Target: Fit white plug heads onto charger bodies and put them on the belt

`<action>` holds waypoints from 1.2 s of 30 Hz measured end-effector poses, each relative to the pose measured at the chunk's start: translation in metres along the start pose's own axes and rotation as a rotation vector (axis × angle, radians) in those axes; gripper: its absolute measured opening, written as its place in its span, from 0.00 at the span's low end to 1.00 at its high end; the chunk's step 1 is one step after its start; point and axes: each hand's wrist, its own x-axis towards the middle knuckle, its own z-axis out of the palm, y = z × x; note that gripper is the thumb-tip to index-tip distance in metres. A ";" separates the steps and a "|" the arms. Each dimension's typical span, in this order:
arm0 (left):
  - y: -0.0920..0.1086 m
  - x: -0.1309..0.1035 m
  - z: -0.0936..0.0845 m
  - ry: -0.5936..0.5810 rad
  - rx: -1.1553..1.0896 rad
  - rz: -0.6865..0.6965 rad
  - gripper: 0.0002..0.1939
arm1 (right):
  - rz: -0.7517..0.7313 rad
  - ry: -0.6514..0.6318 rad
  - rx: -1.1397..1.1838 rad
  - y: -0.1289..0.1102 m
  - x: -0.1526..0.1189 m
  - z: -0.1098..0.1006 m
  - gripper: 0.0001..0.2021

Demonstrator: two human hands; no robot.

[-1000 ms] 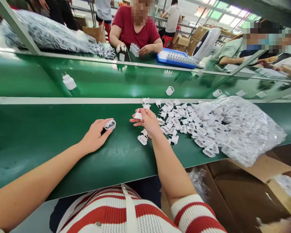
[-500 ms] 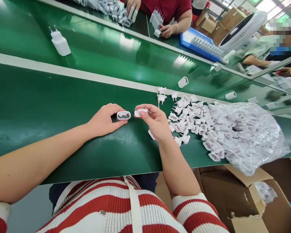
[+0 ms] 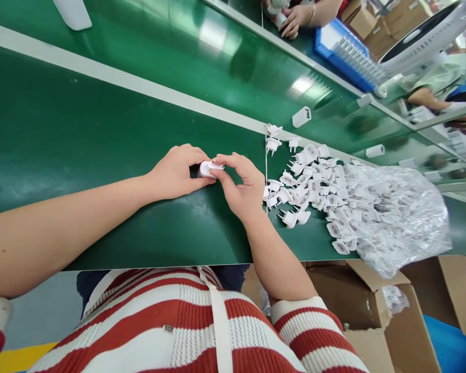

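Observation:
My left hand (image 3: 174, 173) is closed round a white charger housing, held over the green table with its open end to the right. My right hand (image 3: 243, 186) pinches a white plug cap (image 3: 210, 168) with metal pins. The cap now covers the housing's mouth; whether it is fully seated I cannot tell. Fingers hide most of the housing. To the right of my right hand lies a loose pile of similar plug caps (image 3: 314, 181), spilling from a clear plastic bag (image 3: 404, 212).
Beyond the pale strip, white housings (image 3: 302, 117) lie on the green belt (image 3: 171, 62), and part of a charger (image 3: 73, 13) shows at top left. Across it are a co-worker's hand (image 3: 295, 20) and a blue tray (image 3: 345, 54) of chargers. Cardboard boxes (image 3: 409, 326) stand below the table's right edge.
My right hand has brought the plug cap leftward onto the housing in my left hand, covering its open end. The view has shifted, so the far charger is now partly cut off.

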 end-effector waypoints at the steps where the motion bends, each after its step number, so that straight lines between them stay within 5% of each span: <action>1: 0.000 0.000 0.000 0.000 -0.001 -0.001 0.19 | -0.024 0.017 -0.001 0.000 0.001 0.000 0.04; 13: 0.000 0.000 0.001 -0.005 0.004 0.002 0.18 | -0.091 -0.038 -0.072 0.001 0.005 -0.004 0.05; 26: -0.002 0.002 0.002 -0.001 -0.017 0.015 0.16 | 0.036 -0.118 -0.152 -0.014 0.009 -0.010 0.07; 36: -0.002 0.000 0.002 0.006 -0.023 0.027 0.15 | 0.000 -0.181 -0.223 -0.022 0.015 -0.013 0.08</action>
